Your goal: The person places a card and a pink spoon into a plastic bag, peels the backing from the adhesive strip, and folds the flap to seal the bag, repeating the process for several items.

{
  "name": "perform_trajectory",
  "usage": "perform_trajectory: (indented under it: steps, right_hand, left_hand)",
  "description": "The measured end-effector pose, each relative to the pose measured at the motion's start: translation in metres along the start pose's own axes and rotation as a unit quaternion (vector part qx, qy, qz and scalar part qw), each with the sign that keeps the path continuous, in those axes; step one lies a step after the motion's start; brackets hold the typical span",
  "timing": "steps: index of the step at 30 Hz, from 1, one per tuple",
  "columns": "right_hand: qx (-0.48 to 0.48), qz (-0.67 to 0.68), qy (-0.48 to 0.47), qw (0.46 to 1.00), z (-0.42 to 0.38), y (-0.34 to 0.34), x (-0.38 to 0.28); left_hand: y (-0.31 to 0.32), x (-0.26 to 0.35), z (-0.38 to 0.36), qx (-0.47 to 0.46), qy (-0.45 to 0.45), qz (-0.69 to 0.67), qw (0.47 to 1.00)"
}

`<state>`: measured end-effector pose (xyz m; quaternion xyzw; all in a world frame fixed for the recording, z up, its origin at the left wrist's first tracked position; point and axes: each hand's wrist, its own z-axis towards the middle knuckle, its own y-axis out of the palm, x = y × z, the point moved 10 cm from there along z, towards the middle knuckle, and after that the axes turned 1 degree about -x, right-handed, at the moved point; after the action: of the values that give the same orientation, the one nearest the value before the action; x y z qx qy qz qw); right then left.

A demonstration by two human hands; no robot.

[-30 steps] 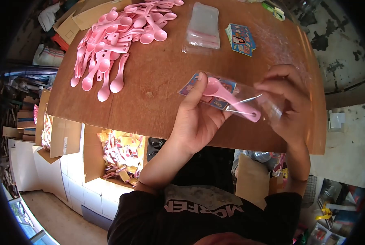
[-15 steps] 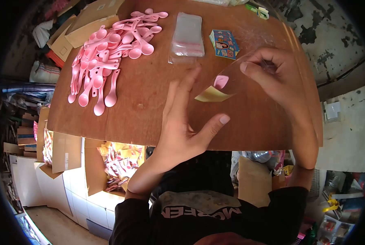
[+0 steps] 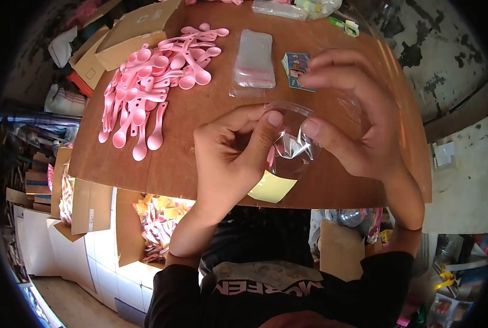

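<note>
My left hand (image 3: 230, 150) is closed, pinching the top left edge of a clear plastic bag (image 3: 296, 145) between thumb and fingers. In the lower part of the bag shows a pale yellow card (image 3: 273, 187). Beside it is a bit of a pink spoon (image 3: 270, 157), mostly hidden behind my left hand. My right hand (image 3: 359, 120) is at the bag's right side, its thumb against the upper edge and its fingers spread apart above. Beyond them lies a stack of blue printed cards (image 3: 297, 68), partly covered by my right fingertips.
A heap of pink spoons (image 3: 145, 87) lies left on the brown table (image 3: 173, 142). A stack of clear bags (image 3: 255, 60) is at centre back, a green and white tool (image 3: 345, 26) at far right. Below the table's left edge stands a cardboard box of packed items (image 3: 162, 224).
The bag has come closer to my body. My left hand went from open to pinching the bag's edge, while my right hand went from pinching to spread fingers.
</note>
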<state>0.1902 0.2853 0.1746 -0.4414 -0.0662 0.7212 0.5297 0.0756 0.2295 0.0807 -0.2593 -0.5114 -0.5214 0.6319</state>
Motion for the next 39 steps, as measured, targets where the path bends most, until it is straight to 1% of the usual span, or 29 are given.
perform_trajectory:
  steps: [1,2,4,5,7,8,10,11,15,17,18,19,20,21,23,24,26,27,28,29,30,32,33,34,35,36,37,39]
  right_hand:
    - [-0.026,-0.12,-0.144,0.982,-0.002,0.005,-0.028]
    - [-0.025,-0.121,-0.146,0.981,-0.003,0.004,-0.029]
    - [-0.063,-0.144,-0.125,0.98,-0.004,0.011,-0.028]
    - [-0.061,-0.145,-0.126,0.979,-0.003,0.011,-0.029]
    - [-0.075,-0.186,-0.096,0.975,0.0,0.014,-0.025]
    - [-0.074,-0.187,-0.096,0.975,-0.001,0.014,-0.024]
    - [-0.079,-0.163,-0.078,0.98,-0.003,0.015,-0.017]
    - [-0.077,-0.164,-0.078,0.98,-0.003,0.014,-0.017]
    - [-0.08,-0.209,-0.116,0.968,-0.003,0.016,-0.025]
    - [-0.08,-0.221,-0.128,0.963,-0.005,0.016,-0.027]
    - [-0.093,-0.25,-0.134,0.954,-0.007,0.019,-0.028]
    - [-0.106,-0.28,-0.139,0.944,-0.009,0.023,-0.029]
    - [-0.105,-0.28,-0.139,0.944,-0.01,0.022,-0.031]
    - [-0.122,-0.283,-0.129,0.943,-0.011,0.025,-0.03]
    - [-0.137,-0.289,-0.117,0.94,-0.013,0.025,-0.026]
    - [-0.141,-0.272,-0.106,0.946,-0.013,0.024,-0.023]
    - [-0.144,-0.261,-0.09,0.95,-0.015,0.023,-0.016]
    - [-0.099,-0.196,-0.06,0.974,-0.015,0.013,-0.01]
    - [-0.053,-0.13,-0.029,0.99,-0.015,0.003,-0.004]
    - [-0.05,-0.092,-0.009,0.994,-0.017,-0.001,0.0]
    - [-0.051,-0.096,-0.007,0.994,-0.018,-0.003,0.0]
    - [0.014,-0.078,0.017,0.997,-0.019,-0.02,0.0]
    - [0.013,-0.08,0.02,0.997,-0.019,-0.026,0.002]
    - [0.065,0.02,0.049,0.996,-0.017,-0.047,0.012]
    - [0.116,0.12,0.078,0.983,-0.017,-0.069,0.026]
    - [0.086,0.212,0.058,0.972,-0.01,-0.085,0.034]
    - [0.055,0.302,0.038,0.951,-0.002,-0.105,0.043]
    - [-0.015,0.44,-0.035,0.897,0.002,-0.132,0.052]
  left_hand:
    - [0.003,-0.001,0.0,-0.019,-0.02,0.001,1.0]
    - [0.003,0.002,0.001,-0.019,-0.018,0.002,1.0]
    - [0.008,0.004,0.001,-0.047,-0.026,0.031,0.998]
    - [0.008,0.003,0.001,-0.048,-0.025,0.032,0.998]
    - [0.012,0.002,0.002,-0.072,-0.001,0.046,0.996]
    - [0.012,0.002,0.002,-0.073,0.001,0.047,0.996]
    - [0.017,-0.003,0.001,-0.104,-0.023,0.06,0.992]
    - [0.017,-0.004,0.0,-0.109,-0.054,0.079,0.989]
    - [0.021,-0.005,0.0,-0.132,-0.044,0.107,0.984]
    - [0.026,-0.001,-0.001,-0.151,0.003,0.168,0.974]
    - [0.027,0.002,-0.002,-0.151,0.002,0.169,0.974]
    - [0.031,0.004,-0.003,-0.166,-0.005,0.203,0.965]
    - [0.034,0.006,-0.004,-0.18,-0.012,0.238,0.954]
    - [0.035,0.007,-0.003,-0.181,-0.011,0.238,0.954]
    - [0.046,0.015,-0.004,-0.227,0.044,0.289,0.929]
    - [0.049,0.013,-0.005,-0.23,0.045,0.287,0.929]
    - [0.047,0.021,-0.006,-0.176,0.105,0.287,0.936]
    - [0.049,0.02,-0.008,-0.179,0.107,0.282,0.936]
    - [0.043,0.015,-0.007,-0.154,0.077,0.252,0.952]
    - [0.037,0.009,-0.006,-0.129,0.046,0.222,0.965]
    - [0.037,0.009,-0.008,-0.131,0.047,0.218,0.966]
    - [0.034,0.005,-0.012,-0.141,0.027,0.144,0.979]
    - [0.027,0.005,-0.011,-0.079,0.015,0.071,0.994]
    - [0.029,0.005,-0.012,-0.08,0.014,0.069,0.994]
    - [0.019,0.014,-0.012,-0.025,0.052,0.016,0.998]
    - [0.007,0.022,-0.013,0.03,0.089,-0.037,0.995]
    - [0.005,0.023,-0.012,0.018,0.12,-0.044,0.992]
    - [0.005,0.029,-0.012,0.03,0.129,-0.038,0.991]
